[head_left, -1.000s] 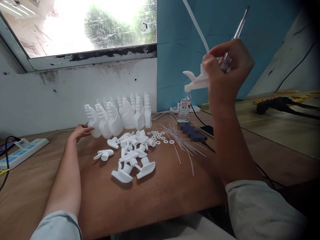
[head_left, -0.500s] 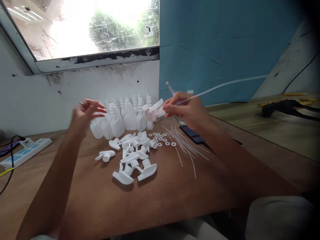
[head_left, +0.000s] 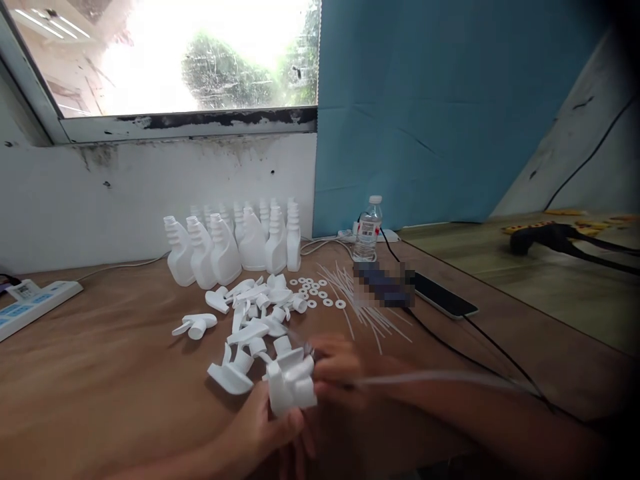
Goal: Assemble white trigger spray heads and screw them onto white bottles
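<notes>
Near the table's front, my left hand (head_left: 273, 423) grips a white spray head (head_left: 290, 383) from below. My right hand (head_left: 337, 367) is closed at the right side of that spray head, blurred, with a long thin white tube (head_left: 425, 377) trailing from it to the right. Just beyond the hands lies a pile of white spray heads (head_left: 250, 328). Small white rings (head_left: 341, 304) and a bundle of thin white tubes (head_left: 370, 319) lie to the right of the pile.
White bottles (head_left: 225, 257) without heads stand by the wall. A water bottle (head_left: 367, 230), a phone (head_left: 443, 293) with black cables and a pixelated object (head_left: 384, 285) are at the right. A power strip (head_left: 43, 307) lies at the left edge of the brown table (head_left: 110, 393).
Both hands have come down and together in front of the pile. The spray head, held by my right hand before, is now in my left hand's grip too. The view has shifted slightly.
</notes>
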The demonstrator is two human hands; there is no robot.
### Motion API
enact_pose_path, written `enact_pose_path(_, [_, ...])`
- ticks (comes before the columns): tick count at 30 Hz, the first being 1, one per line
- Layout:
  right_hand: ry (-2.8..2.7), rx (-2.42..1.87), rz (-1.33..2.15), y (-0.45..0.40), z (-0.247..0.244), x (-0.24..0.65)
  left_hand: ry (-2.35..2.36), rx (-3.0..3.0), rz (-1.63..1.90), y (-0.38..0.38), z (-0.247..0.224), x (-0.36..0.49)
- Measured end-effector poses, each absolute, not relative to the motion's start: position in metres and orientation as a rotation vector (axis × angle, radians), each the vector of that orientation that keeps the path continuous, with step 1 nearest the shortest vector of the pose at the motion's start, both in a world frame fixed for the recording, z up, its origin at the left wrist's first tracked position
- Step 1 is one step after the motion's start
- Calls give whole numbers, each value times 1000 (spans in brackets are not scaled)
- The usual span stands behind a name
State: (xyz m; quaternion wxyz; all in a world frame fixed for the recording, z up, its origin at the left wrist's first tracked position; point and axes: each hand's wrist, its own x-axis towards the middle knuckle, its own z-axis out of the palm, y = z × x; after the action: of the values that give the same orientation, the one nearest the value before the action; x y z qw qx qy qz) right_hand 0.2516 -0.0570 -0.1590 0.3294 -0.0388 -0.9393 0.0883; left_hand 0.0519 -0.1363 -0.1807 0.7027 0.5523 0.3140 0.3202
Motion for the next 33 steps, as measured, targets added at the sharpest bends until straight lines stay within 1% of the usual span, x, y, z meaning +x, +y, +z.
enact_pose_path(2, [-2463, 59, 70, -60, -165, 251, 817, 1308, 681, -137, -182, 52])
enact_pose_path(6, [-2477, 153, -49, -66, -171, 245, 1048, 1419, 599, -137, -172, 51])
enact_pose_path(9, [-2526, 169, -155, -68, -170, 242, 1032, 1450, 615, -137, -166, 50])
enact_pose_path(11, [-2536, 134, -157, -62, -168, 246, 1015, 1411, 624, -136, -167, 48])
enact_pose_path(14, [-2400, 46, -171, -36, -162, 267, 1019, 1267, 660, -138, -177, 40])
enact_pose_path(15, [-2277, 40, -256, -23, -159, 279, 1015, 1233, 666, -139, -181, 36])
enact_pose_path(17, [-2142, -243, -424, 6, -152, 306, 992, 1219, 664, -141, -187, 30])
enact_pose_path(19, [-2173, -619, -523, 32, -146, 333, 948, 1229, 639, -142, -189, 28])
enact_pose_path(20, [-2180, -729, -565, 43, -144, 344, 929, 1234, 623, -142, -189, 28])
enact_pose_path(25, [-2342, -869, -766, 74, -150, 366, 877, 1193, 629, -135, -182, 33])
enact_pose_path(28, [-2409, -1017, -753, 81, -158, 365, 835, 1160, 662, -132, -183, 35])
enact_pose_path(31, [-2375, -1138, -616, 84, -164, 366, 818, 1109, 700, -130, -185, 35])
enact_pose_path(33, [-2334, -1147, -513, 84, -165, 365, 810, 1080, 718, -128, -185, 35])
